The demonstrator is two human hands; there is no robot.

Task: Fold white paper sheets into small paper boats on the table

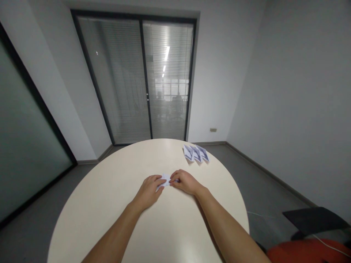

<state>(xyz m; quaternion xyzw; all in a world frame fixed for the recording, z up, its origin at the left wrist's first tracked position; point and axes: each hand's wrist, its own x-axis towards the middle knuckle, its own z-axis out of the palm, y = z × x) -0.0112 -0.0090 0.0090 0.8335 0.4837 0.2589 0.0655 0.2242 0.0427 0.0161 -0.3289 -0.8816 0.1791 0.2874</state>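
Observation:
A small, pale folded paper [166,179] lies at the middle of the table, partly covered by my fingers. My left hand [149,188] grips its left side, with the thumb at the near edge and the fingers over the top. On the right side, my right hand [184,180] pinches the paper between curled fingers and thumb. Farther back, near the table's right rim, several white and bluish-grey folded paper pieces [196,153] stand or lie in an overlapping row. Their exact shape is too small to make out.
The round cream table [109,204] has its far rim near a glass partition with blinds [131,84]. At the lower right are a red chair seat [307,252], a black chair part [315,219] and a thin pale cable [260,214] by the floor.

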